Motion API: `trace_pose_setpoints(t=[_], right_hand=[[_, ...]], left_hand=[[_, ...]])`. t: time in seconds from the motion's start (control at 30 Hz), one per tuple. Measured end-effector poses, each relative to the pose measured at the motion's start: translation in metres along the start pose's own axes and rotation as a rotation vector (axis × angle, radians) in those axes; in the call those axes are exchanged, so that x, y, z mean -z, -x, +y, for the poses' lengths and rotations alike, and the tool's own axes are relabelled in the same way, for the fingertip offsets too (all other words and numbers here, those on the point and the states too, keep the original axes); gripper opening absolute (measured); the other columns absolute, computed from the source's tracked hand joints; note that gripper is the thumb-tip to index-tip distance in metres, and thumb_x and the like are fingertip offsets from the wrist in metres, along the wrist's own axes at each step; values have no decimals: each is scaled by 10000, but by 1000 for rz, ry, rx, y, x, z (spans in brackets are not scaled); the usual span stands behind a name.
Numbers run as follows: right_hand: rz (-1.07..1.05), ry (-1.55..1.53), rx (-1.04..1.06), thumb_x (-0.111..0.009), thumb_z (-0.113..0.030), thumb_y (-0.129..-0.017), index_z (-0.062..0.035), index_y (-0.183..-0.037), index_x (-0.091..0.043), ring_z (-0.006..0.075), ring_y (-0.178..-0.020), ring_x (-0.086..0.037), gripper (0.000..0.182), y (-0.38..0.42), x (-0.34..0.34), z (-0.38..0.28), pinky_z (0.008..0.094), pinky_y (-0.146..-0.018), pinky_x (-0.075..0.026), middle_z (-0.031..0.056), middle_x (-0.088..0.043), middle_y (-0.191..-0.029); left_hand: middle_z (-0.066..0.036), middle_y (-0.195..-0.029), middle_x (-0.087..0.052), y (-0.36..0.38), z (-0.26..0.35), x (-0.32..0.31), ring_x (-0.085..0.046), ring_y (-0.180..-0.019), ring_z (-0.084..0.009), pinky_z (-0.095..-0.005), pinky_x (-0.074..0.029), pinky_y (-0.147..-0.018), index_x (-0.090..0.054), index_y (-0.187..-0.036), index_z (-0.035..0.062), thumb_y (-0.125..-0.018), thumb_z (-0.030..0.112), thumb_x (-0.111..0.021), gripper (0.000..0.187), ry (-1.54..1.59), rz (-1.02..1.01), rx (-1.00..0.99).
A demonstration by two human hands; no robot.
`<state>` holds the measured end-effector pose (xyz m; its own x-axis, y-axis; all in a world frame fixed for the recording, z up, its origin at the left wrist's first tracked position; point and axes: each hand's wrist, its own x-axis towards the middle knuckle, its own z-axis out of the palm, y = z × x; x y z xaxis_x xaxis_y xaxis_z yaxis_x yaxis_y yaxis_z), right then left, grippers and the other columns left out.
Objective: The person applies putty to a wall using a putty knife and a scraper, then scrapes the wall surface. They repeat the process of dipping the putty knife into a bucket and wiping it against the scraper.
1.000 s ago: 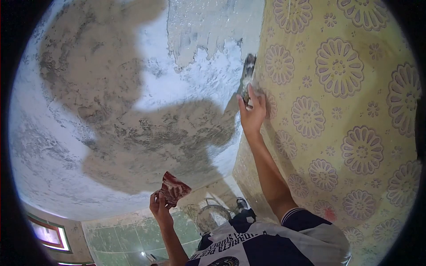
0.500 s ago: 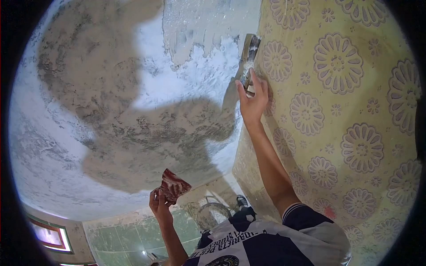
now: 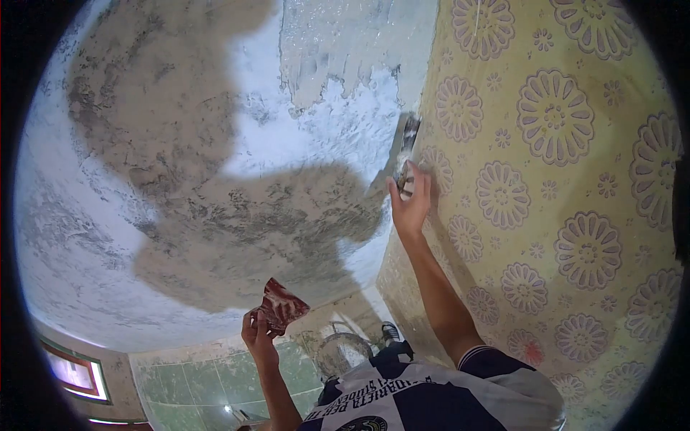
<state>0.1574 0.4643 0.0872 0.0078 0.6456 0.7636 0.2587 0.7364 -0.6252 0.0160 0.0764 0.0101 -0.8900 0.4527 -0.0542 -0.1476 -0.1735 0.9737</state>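
My right hand (image 3: 411, 208) is raised overhead and shut on a putty knife (image 3: 407, 147). Its blade lies in the corner where the mottled grey-white ceiling (image 3: 215, 179) meets the yellow flowered wallpaper wall (image 3: 560, 179). A patch of wetter white filler (image 3: 338, 43) sits on the ceiling just beyond the blade. Lower down, my left hand (image 3: 257, 337) holds up a small red board smeared with white filler (image 3: 279, 307), apart from the ceiling. My shirt sleeve shows at the bottom.
A green tiled wall (image 3: 194, 381) and a window (image 3: 72, 373) lie at the lower left. A round metal object (image 3: 343, 352) shows behind my left arm. Shadows of my head and arms fall across the ceiling.
My right hand pushed the putty knife up along the corner, then drew it back down to below where it started. The left hand and red board stayed put.
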Motion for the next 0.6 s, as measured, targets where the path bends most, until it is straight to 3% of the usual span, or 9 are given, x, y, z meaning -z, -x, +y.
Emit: trace_pose_setpoints(t=[0.23, 0.47, 0.53, 0.6], right_hand=[[81, -80, 105, -769, -161, -858, -42, -1297, -588, 373, -989, -590, 489, -72, -8, -35, 435, -852, -487, 185, -591, -1069], [61, 47, 207, -778, -150, -847, -70, -1315, -576, 387, -1025, -587, 517, -15, -16, -7, 452, -880, -482, 177, -604, -1092], [-72, 49, -19, -791, -131, -831, -78, -1317, -571, 385, -1024, -589, 536, 14, -13, 2, 454, -881, -484, 169, -609, -1085], [-79, 43, -58, -796, -124, -826, -78, -1315, -571, 377, -1021, -589, 541, 25, -11, 3, 451, -877, -485, 166, -606, -1087]], left_hand=[[-50, -961, -688, 0, 0, -5, -679, -777, -116, -274, -586, -609, -597, -1111, 32, -1020, 196, -581, 188, 26, -2, -1], [-50, -968, -693, 3, -1, -3, -684, -773, -121, -274, -582, -594, -604, -1108, 39, -1016, 199, -593, 186, 28, 25, 9], [-47, -956, -695, 2, -4, 2, -684, -766, -122, -272, -579, -590, -606, -1103, 39, -1013, 199, -598, 183, 41, 24, 1], [-45, -950, -695, 2, -3, 5, -683, -766, -120, -271, -578, -590, -607, -1103, 40, -1013, 198, -598, 182, 35, 29, -2]])
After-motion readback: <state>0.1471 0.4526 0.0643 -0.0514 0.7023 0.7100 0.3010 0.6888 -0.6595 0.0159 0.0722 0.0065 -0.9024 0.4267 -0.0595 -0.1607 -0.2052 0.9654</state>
